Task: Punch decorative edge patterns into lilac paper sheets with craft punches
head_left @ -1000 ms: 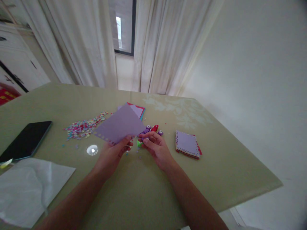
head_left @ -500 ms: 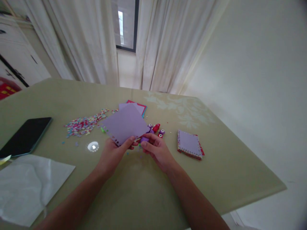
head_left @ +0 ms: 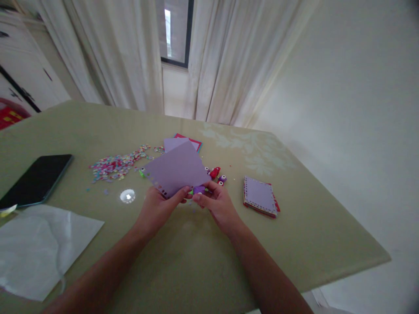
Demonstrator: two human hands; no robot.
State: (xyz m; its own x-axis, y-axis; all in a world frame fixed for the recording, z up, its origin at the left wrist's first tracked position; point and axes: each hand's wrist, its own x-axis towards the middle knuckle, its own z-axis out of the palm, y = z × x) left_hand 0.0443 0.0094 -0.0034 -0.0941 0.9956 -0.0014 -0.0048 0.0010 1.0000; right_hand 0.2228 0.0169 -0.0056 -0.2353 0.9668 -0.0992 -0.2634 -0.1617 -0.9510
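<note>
My left hand (head_left: 159, 208) pinches the near corner of a lilac paper sheet (head_left: 178, 169) whose left edge carries a row of punched holes. My right hand (head_left: 218, 204) is closed round a small purple punch (head_left: 198, 189) right at the sheet's near edge. Both hands are raised a little above the green table (head_left: 196, 244). Behind them lie a red punch (head_left: 215, 172) and another small purple punch (head_left: 223, 178).
A heap of coloured paper bits (head_left: 116, 165) lies at the left, a stack of coloured sheets (head_left: 183, 142) behind, a pile of punched cards (head_left: 261, 196) at the right. A black phone (head_left: 37, 179) and a white plastic sheet (head_left: 39, 248) sit near the left. A small round white object (head_left: 127, 196) lies near my left hand.
My right hand has picked up the purple punch and brought it to the sheet's edge. My left hand has turned the lilac sheet a little and lifted it.
</note>
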